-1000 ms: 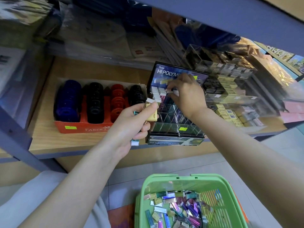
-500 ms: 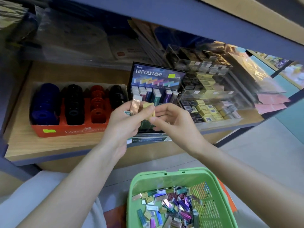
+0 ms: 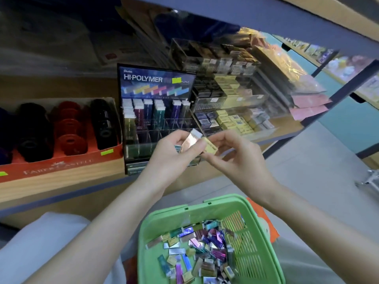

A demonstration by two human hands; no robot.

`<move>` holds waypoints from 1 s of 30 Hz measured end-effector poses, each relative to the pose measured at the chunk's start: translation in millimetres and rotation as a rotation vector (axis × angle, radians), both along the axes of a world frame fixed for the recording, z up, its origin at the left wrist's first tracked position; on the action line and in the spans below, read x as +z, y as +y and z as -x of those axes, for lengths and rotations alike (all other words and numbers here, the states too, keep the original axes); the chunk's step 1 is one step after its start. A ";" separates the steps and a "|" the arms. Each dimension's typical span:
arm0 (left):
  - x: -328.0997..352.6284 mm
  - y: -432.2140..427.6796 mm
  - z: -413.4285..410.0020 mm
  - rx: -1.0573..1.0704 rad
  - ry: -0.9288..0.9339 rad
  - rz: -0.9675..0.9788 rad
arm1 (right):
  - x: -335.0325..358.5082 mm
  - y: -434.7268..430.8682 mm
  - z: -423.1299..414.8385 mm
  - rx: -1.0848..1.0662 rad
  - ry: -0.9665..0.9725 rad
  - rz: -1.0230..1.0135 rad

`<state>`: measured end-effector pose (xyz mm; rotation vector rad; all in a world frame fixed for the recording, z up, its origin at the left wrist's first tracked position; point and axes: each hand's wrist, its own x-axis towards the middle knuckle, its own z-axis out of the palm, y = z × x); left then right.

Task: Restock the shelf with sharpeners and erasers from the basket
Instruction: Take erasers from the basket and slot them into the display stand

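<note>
In the head view, a copper-sleeved eraser [image 3: 189, 140] is gripped in the curled left hand [image 3: 172, 154], apparently as ready stock. A yellow eraser [image 3: 211, 148] is pinched from it by the right hand [image 3: 238, 160] at the Hi-Polymer display [image 3: 155, 80] front edge, above the green basket [image 3: 184, 210].

One wide-angle view, worn on the person's head, looks forward and down from close before a low shelf [image 3: 61, 177], under the upper shelf board [image 3: 266, 17] that crosses the top of the frame. The view is tilted, so the shelf's front edge climbs toward the right. Both forearms enter from the bottom; the left hand [image 3: 170, 154] and right hand [image 3: 238, 160] meet at the centre, near enough to show the copper eraser [image 3: 189, 140] and yellow eraser [image 3: 210, 147] they pinch. The display case [image 3: 155, 78] faces the lens just behind them; the green basket [image 3: 184, 210] lies straight below, cut by the bottom edge.
</note>
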<state>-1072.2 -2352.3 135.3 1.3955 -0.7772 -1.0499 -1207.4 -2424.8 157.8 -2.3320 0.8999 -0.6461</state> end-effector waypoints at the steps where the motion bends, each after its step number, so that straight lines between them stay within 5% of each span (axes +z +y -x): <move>1: 0.6 -3.9 4.3 -0.015 0.009 -0.011 | -0.9 -5.4 6.7 -0.013 0.040 0.034; 11: -3.3 -42.2 33.6 -0.096 0.112 -0.050 | -23.3 -156.0 64.8 -0.356 0.250 0.288; 20: -15.1 -59.6 35.5 -0.132 0.060 -0.105 | -37.1 -219.6 48.8 -0.211 0.622 0.238; 30: -20.2 -68.6 38.9 -0.148 0.070 -0.111 | -21.5 -217.2 42.6 -0.100 0.616 0.137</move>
